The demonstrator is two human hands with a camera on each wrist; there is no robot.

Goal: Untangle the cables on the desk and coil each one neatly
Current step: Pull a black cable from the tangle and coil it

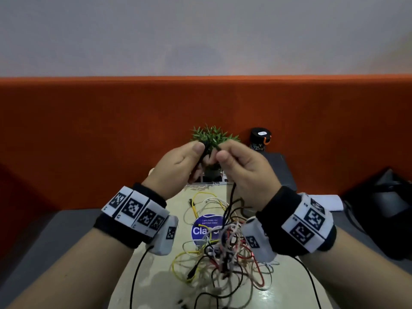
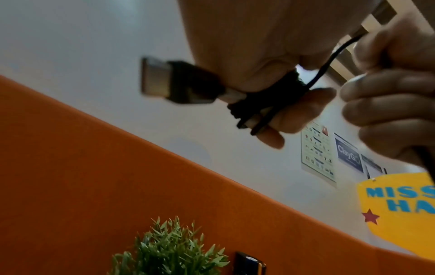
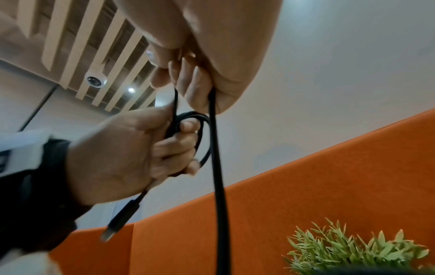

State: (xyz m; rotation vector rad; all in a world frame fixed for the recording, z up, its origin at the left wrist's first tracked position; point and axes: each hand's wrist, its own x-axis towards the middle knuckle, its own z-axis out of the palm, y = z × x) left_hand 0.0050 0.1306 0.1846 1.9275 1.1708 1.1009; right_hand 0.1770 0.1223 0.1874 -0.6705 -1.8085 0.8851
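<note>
Both hands are raised above the desk with one black cable (image 1: 232, 192) between them. My left hand (image 1: 201, 152) grips a small coil of it (image 2: 263, 100), and the USB plug (image 2: 164, 80) sticks out past the palm. My right hand (image 1: 220, 152) pinches the same cable just beside the left one; from its fingers (image 3: 200, 81) the strand (image 3: 219, 176) hangs straight down. That strand runs into a tangle of yellow, white, red and black cables (image 1: 223, 248) lying on the desk (image 1: 156, 282) under my wrists.
A small green plant (image 1: 214, 137) and a black cylinder (image 1: 259, 138) stand at the back against the orange partition (image 1: 89, 130). A dark box (image 1: 278, 168) and a black bag (image 1: 383, 208) are on the right. A blue round sticker (image 1: 200, 230) lies under the tangle.
</note>
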